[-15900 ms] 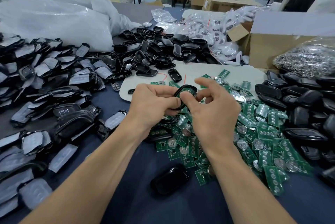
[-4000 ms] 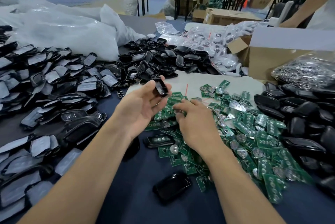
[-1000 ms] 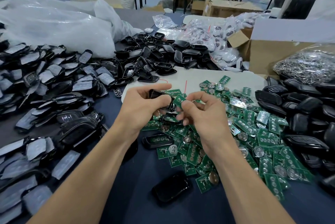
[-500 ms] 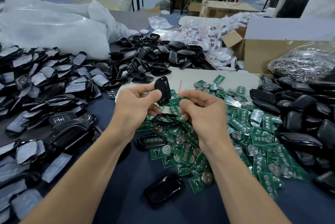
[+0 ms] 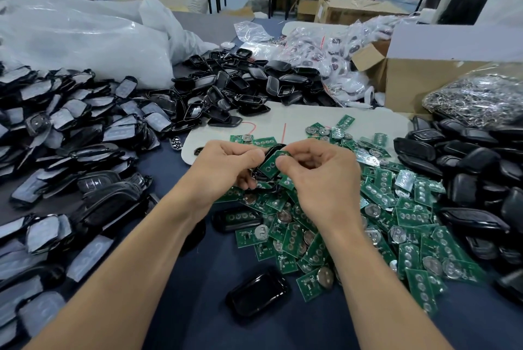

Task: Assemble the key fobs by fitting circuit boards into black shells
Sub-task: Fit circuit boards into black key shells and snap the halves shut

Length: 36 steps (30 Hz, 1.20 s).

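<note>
My left hand point(image 5: 226, 164) grips a black key fob shell point(image 5: 274, 149) at the centre of the view, above the table. My right hand point(image 5: 322, 177) pinches a green circuit board point(image 5: 271, 165) with thumb and forefinger and holds it against the open face of that shell. Most of the shell is hidden behind my fingers. Below and to the right spreads a pile of green circuit boards point(image 5: 396, 225) with round coin cells. One black shell point(image 5: 259, 294) lies alone on the dark blue table near me.
Heaps of black shells lie at the left point(image 5: 70, 134), far centre point(image 5: 240, 86) and right point(image 5: 475, 168). A shell with a board in it point(image 5: 236, 219) rests under my left wrist. White plastic bags point(image 5: 85, 38), a cardboard box point(image 5: 424, 77) and a bag of metal rings point(image 5: 478, 94) stand behind.
My left hand turned the shell from upright to facing me. My right hand brought the green board up against it. Both hands have closed together.
</note>
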Available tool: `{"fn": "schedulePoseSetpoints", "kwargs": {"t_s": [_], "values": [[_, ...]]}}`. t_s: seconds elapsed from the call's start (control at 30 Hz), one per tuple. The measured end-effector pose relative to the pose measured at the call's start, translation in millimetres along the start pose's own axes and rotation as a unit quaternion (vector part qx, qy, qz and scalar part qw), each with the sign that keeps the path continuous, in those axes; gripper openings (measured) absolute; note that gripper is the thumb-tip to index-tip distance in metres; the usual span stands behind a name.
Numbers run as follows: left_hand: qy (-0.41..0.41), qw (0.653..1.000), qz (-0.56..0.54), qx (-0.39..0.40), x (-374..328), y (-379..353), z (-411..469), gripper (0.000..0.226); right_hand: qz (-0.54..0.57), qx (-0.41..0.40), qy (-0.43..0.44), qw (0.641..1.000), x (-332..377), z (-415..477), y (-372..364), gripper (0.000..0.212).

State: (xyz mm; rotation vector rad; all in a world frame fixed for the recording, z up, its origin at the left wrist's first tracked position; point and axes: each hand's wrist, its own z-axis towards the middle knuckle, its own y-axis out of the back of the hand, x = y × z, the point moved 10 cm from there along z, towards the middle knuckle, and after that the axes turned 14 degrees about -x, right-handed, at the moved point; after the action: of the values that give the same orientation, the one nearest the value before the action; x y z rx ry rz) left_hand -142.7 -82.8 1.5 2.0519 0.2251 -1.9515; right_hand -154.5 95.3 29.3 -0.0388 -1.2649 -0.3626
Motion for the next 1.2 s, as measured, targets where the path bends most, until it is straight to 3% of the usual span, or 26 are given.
{"fn": "schedulePoseSetpoints", "kwargs": {"t_s": [0.2,0.33,0.43,0.53,0.63,0.77,0.83,0.93,1.0,1.1,1.2], "values": [[-0.035,0.998,0.014,0.054,-4,-7,-4,0.037,-0.024,0.002,0.01,1.0,1,1,2,0.018],[-0.056,0.998,0.02,0.019,-5,-5,0,0.05,-0.049,-0.024,0.021,0.998,0,0,3,0.014],[-0.054,0.998,0.01,-0.013,-3,-2,1,0.057,-0.056,-0.064,0.035,0.996,3,-4,5,0.028],[-0.046,0.999,0.008,-0.017,-2,-1,2,0.049,-0.05,-0.054,0.011,0.997,-3,-4,4,0.028],[-0.044,0.999,0.006,0.001,-3,-3,2,0.041,-0.014,0.012,-0.028,0.999,-8,-4,-8,0.022],[-0.085,0.995,0.026,0.043,-9,-17,-9,0.026,0.016,0.028,-0.054,0.998,-9,-4,-9,0.042],[-0.099,0.993,0.046,0.047,-11,-18,-9,0.023,0.036,0.034,-0.07,0.996,-12,-4,-9,0.036],[-0.096,0.994,0.049,-0.026,-11,-4,-2,0.028,0.09,0.044,-0.111,0.989,-17,-8,-15,0.015],[-0.075,0.99,0.025,-0.115,-10,16,3,0.037,0.076,0.04,-0.108,0.99,-17,-9,-16,0.015],[-0.038,0.968,-0.058,-0.243,-7,55,7,0.028,-0.01,0.05,-0.06,0.997,-11,-13,-16,0.018],[-0.011,0.94,-0.127,-0.315,-3,86,10,0.021,-0.061,0.072,-0.01,0.995,-1,-20,-28,0.023]]}}
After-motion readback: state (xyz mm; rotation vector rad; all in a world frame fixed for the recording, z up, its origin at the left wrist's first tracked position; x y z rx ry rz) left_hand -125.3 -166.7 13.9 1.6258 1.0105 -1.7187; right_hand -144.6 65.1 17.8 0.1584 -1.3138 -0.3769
